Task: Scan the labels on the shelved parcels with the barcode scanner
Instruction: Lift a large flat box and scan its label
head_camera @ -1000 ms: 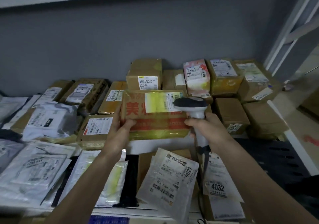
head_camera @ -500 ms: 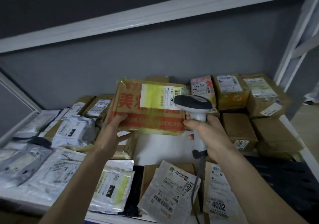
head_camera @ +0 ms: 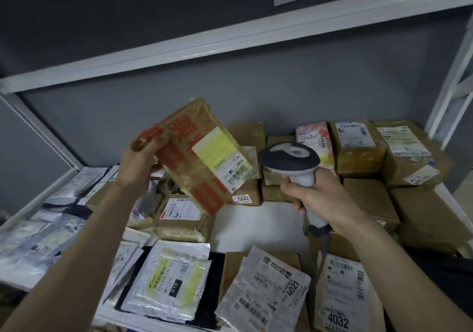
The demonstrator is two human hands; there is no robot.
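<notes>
My left hand (head_camera: pixel 139 161) grips the upper left corner of a brown cardboard parcel with red print (head_camera: pixel 186 157), held tilted in the air above the shelf. Its yellow and white label (head_camera: pixel 225 157) faces me, barcode at the lower right end. My right hand (head_camera: pixel 312 193) is closed around the grey handle of the barcode scanner (head_camera: pixel 290 159). The scanner's dark head sits just right of the label's barcode, close to it. A cable hangs down from the scanner's handle.
The white shelf (head_camera: pixel 245 227) carries brown boxes at the back right (head_camera: pixel 358 147), a labelled box (head_camera: pixel 181 214) under the raised parcel, and grey and silver mailer bags (head_camera: pixel 171 280) along the front and left. Bags numbered 4021 (head_camera: pixel 266 288) and 4032 (head_camera: pixel 340 298) lie below my right arm. A white beam (head_camera: pixel 230 40) runs overhead.
My left hand lifted the red-printed parcel off the pile and tilted it, label end down to the right. The scanner stayed beside the label. The view tipped upward.
</notes>
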